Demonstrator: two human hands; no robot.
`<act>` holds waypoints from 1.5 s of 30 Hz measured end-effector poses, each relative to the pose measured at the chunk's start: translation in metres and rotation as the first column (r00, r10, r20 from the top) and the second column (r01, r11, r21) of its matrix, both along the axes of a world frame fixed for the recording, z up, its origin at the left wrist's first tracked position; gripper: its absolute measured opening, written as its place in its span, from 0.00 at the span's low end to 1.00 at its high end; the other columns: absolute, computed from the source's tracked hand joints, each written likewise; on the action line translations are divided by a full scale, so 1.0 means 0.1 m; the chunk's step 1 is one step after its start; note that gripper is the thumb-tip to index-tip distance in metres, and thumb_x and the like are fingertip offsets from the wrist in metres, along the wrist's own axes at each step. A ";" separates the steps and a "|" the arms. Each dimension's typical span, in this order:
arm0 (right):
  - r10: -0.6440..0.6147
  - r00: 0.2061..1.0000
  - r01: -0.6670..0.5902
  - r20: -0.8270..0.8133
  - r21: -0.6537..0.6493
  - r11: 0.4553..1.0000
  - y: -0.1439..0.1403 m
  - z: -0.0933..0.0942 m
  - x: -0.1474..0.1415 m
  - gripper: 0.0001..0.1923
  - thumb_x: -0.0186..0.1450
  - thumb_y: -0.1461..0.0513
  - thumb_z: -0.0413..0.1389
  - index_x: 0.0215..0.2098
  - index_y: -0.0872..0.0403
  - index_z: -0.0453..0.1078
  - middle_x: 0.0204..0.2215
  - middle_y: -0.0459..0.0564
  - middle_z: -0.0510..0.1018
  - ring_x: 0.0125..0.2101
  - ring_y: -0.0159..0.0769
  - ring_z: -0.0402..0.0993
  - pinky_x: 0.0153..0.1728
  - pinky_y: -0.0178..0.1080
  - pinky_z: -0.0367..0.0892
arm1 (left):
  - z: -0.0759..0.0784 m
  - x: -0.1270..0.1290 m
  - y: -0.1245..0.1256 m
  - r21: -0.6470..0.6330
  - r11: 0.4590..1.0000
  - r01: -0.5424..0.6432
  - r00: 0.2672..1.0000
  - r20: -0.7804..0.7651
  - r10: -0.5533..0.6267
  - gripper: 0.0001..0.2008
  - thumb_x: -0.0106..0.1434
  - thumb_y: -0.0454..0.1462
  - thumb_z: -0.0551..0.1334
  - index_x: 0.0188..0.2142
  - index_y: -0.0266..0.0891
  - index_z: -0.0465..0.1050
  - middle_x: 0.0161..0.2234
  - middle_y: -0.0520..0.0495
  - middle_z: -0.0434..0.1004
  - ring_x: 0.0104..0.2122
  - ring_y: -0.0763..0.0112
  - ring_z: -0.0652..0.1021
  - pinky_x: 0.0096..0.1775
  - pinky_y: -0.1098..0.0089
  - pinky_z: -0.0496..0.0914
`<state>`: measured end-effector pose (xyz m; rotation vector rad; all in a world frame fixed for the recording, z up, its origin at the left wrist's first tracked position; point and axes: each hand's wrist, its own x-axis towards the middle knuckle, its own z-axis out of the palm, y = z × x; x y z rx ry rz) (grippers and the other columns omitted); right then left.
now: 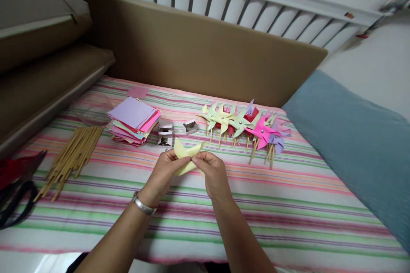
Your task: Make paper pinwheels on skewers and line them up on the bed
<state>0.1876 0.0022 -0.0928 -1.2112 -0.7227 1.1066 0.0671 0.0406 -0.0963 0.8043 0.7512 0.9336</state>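
Note:
Between my two hands is a pale yellow paper pinwheel (184,151), its blades folded in toward the middle. My left hand (165,169) pinches it from the left, thumb at the centre. From the right, my right hand (211,170) grips it too, with its thumb meeting the other at the centre. Whether a pin sits under the thumbs I cannot tell. Just beyond the hands stand a small open box (165,135) with small dark metal bits inside and a second little box (190,126). Finished pinwheels (262,131) on sticks lie in a group to the right.
A stack of coloured paper squares (131,115) lies at the back left, near a bundle of wooden sticks (73,153). Black-handled scissors (21,196) rest at the left edge. Behind the striped cloth (275,222) stands a brown board (198,51); brown cushions (48,76) are stacked left.

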 end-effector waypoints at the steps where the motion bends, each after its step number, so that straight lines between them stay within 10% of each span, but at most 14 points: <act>1: -0.004 1.000 0.004 -0.002 -0.001 1.000 0.00 0.00 0.00 0.05 0.47 0.62 0.63 0.22 0.53 0.72 0.21 0.43 0.75 0.25 0.32 0.69 0.32 0.37 0.64 | 0.01 0.00 0.00 -0.002 1.000 0.016 1.000 0.001 -0.016 0.13 0.45 0.37 0.71 0.31 0.36 0.79 0.30 0.46 0.81 0.28 0.70 0.77 0.34 0.71 0.68; 30: -0.012 0.999 0.010 0.031 0.053 0.999 -0.01 -0.03 -0.02 0.06 0.51 0.62 0.62 0.23 0.54 0.69 0.22 0.43 0.74 0.26 0.31 0.68 0.31 0.35 0.63 | -0.04 0.01 0.00 0.047 0.999 -0.027 1.000 -0.013 0.028 0.13 0.44 0.37 0.71 0.31 0.36 0.80 0.28 0.47 0.80 0.27 0.70 0.76 0.33 0.70 0.67; 45: -0.067 0.913 -0.013 0.402 0.194 0.981 -0.17 0.19 -0.09 0.29 0.55 0.58 0.59 0.55 0.51 0.61 0.33 0.49 0.77 0.34 0.37 0.74 0.38 0.40 0.67 | 0.14 -0.12 -0.01 0.011 0.999 0.044 0.997 0.070 -0.045 0.16 0.41 0.38 0.72 0.31 0.31 0.78 0.27 0.47 0.78 0.26 0.71 0.74 0.33 0.70 0.67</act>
